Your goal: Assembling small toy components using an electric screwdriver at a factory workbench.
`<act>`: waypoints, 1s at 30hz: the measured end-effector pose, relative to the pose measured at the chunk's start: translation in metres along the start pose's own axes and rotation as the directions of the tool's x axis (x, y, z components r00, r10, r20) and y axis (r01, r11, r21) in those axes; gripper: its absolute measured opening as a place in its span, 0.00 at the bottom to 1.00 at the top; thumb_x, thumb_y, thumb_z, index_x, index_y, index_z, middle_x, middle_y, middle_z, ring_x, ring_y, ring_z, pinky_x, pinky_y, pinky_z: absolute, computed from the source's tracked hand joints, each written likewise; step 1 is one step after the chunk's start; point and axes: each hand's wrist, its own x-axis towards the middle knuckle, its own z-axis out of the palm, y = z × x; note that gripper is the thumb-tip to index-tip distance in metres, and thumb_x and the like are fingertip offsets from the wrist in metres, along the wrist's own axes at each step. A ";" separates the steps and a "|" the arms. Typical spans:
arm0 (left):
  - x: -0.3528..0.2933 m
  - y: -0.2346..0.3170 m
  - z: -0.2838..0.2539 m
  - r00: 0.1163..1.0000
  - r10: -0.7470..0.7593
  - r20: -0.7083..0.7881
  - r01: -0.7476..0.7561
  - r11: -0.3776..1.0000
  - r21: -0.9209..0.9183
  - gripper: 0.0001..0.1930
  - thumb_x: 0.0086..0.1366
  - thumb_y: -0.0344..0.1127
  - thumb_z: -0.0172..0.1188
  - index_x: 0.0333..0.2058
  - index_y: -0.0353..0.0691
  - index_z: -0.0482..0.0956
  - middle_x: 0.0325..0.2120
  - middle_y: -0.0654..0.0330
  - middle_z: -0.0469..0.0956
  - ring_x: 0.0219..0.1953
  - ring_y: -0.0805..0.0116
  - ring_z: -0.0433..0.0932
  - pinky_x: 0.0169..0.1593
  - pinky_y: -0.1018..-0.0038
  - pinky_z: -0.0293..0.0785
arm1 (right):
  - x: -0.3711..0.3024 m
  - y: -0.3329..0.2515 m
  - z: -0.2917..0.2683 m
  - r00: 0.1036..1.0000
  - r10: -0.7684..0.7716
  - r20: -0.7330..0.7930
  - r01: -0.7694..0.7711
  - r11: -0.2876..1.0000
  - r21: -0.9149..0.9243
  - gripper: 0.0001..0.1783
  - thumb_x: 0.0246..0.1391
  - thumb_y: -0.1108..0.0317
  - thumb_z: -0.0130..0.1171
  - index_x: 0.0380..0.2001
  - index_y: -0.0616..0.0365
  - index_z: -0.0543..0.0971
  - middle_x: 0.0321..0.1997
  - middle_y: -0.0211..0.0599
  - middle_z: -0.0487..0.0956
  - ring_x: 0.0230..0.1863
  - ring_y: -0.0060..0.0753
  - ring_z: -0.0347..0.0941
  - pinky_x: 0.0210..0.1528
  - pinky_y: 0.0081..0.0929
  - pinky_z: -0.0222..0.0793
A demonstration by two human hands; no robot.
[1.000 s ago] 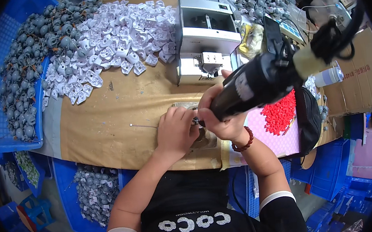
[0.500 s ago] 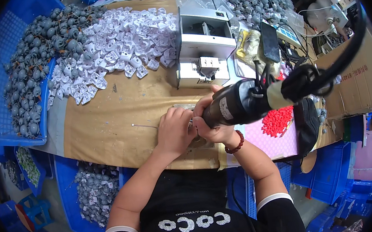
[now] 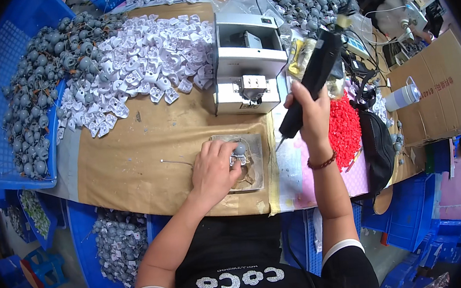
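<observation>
My right hand (image 3: pixel 314 116) is wrapped round a black electric screwdriver (image 3: pixel 317 69), raised to the right of the work spot with its thin bit slanting down to the left. My left hand (image 3: pixel 213 170) rests over a shallow square tray (image 3: pixel 255 181), with thumb and fingers pinching a small grey ball-shaped fitting (image 3: pixel 239 148) that has a white plastic part against it. A thin wire (image 3: pixel 178 162) with a light tip sticks out leftward from under the left hand. The fingers hide some of the fitting.
Behind my hands stands a silver-white box machine (image 3: pixel 250 59). A heap of white plastic parts (image 3: pixel 149 52) and grey fittings in a blue crate (image 3: pixel 11 143) lie left. Small red pieces (image 3: pixel 344 130), a black pouch (image 3: pixel 378 152) and a cardboard box (image 3: pixel 431 91) are right.
My right hand has lifted the screwdriver up and right, away from the fitting. My left hand stays on the fitting, and the tray now shows. A white bottle has come into sight beside the cardboard box.
</observation>
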 end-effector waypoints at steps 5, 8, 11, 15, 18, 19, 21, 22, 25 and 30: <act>0.000 -0.001 0.003 0.999 0.013 -0.043 -0.013 1.000 -0.010 0.20 0.56 0.31 0.70 0.48 0.38 0.79 0.49 0.56 0.77 0.56 0.51 0.70 0.60 0.59 0.69 | 0.020 0.066 -0.045 0.975 0.210 -0.073 -0.209 0.978 0.021 0.33 0.65 0.71 0.60 0.69 0.68 0.63 0.43 0.38 0.78 0.44 0.25 0.77 0.47 0.23 0.74; -0.003 -0.005 -0.001 0.999 0.041 -0.029 -0.042 0.999 -0.021 0.20 0.56 0.30 0.70 0.49 0.38 0.79 0.50 0.55 0.78 0.59 0.50 0.70 0.61 0.59 0.70 | -0.001 0.070 -0.035 0.965 -0.258 0.052 0.257 0.885 -0.388 0.28 0.61 0.74 0.61 0.64 0.65 0.70 0.50 0.44 0.80 0.51 0.35 0.76 0.54 0.27 0.72; -0.006 -0.008 0.000 0.995 0.085 -0.049 -0.087 0.996 -0.024 0.19 0.57 0.30 0.70 0.48 0.40 0.79 0.48 0.57 0.81 0.60 0.49 0.71 0.60 0.57 0.70 | -0.041 0.047 -0.013 0.871 -0.297 0.391 0.467 0.748 -0.471 0.19 0.57 0.74 0.65 0.52 0.60 0.80 0.47 0.43 0.79 0.46 0.37 0.75 0.48 0.29 0.72; -0.007 -0.009 0.005 0.992 0.110 -0.068 -0.111 0.994 -0.013 0.18 0.57 0.31 0.70 0.47 0.43 0.79 0.46 0.61 0.82 0.59 0.49 0.72 0.60 0.55 0.71 | -0.069 0.053 0.007 0.823 -0.095 0.560 0.367 0.841 -0.397 0.13 0.55 0.70 0.70 0.44 0.60 0.84 0.39 0.40 0.78 0.39 0.37 0.73 0.41 0.30 0.71; -0.008 -0.009 0.005 0.994 0.096 -0.059 -0.097 0.995 -0.011 0.17 0.58 0.32 0.70 0.46 0.43 0.79 0.46 0.60 0.82 0.59 0.49 0.73 0.60 0.55 0.71 | -0.070 0.049 0.015 0.813 -0.068 0.578 0.326 0.876 -0.356 0.10 0.54 0.68 0.71 0.39 0.60 0.86 0.36 0.40 0.78 0.39 0.41 0.73 0.41 0.32 0.70; -0.008 -0.009 0.005 0.994 0.088 -0.057 -0.089 0.996 -0.011 0.17 0.58 0.32 0.69 0.46 0.43 0.79 0.46 0.60 0.82 0.59 0.50 0.73 0.60 0.54 0.71 | -0.070 0.045 0.017 0.808 -0.070 0.585 0.329 0.877 -0.350 0.09 0.54 0.69 0.71 0.38 0.60 0.86 0.36 0.39 0.78 0.39 0.41 0.73 0.42 0.32 0.71; -0.009 -0.013 0.005 0.995 0.090 -0.045 -0.091 0.996 -0.022 0.16 0.59 0.33 0.69 0.46 0.43 0.79 0.46 0.59 0.82 0.59 0.50 0.73 0.60 0.55 0.70 | -0.071 0.034 0.022 0.792 -0.093 0.604 0.361 0.868 -0.341 0.08 0.54 0.70 0.71 0.37 0.59 0.87 0.36 0.39 0.79 0.40 0.40 0.74 0.42 0.32 0.71; -0.010 -0.014 0.005 0.995 0.090 -0.039 -0.091 0.995 -0.027 0.16 0.59 0.34 0.68 0.46 0.43 0.79 0.46 0.58 0.82 0.60 0.51 0.73 0.60 0.55 0.70 | -0.073 0.032 0.022 0.781 -0.111 0.614 0.388 0.857 -0.338 0.08 0.54 0.71 0.71 0.37 0.59 0.87 0.36 0.39 0.79 0.40 0.40 0.75 0.43 0.32 0.71; -0.010 -0.008 0.001 0.993 0.091 -0.072 -0.092 0.996 -0.012 0.16 0.57 0.31 0.70 0.44 0.39 0.79 0.46 0.51 0.81 0.59 0.48 0.74 0.59 0.56 0.72 | -0.079 0.046 0.017 0.795 -0.160 0.585 0.414 0.849 -0.329 0.08 0.53 0.74 0.71 0.38 0.57 0.87 0.38 0.39 0.80 0.41 0.39 0.76 0.44 0.32 0.72; -0.009 -0.013 0.007 0.988 0.121 -0.093 -0.123 0.992 -0.012 0.17 0.58 0.33 0.70 0.46 0.40 0.79 0.46 0.50 0.81 0.58 0.49 0.75 0.59 0.56 0.71 | -0.077 0.057 0.019 0.813 -0.306 0.495 0.491 0.818 -0.301 0.04 0.59 0.78 0.65 0.37 0.63 0.86 0.38 0.37 0.82 0.36 0.30 0.76 0.37 0.24 0.72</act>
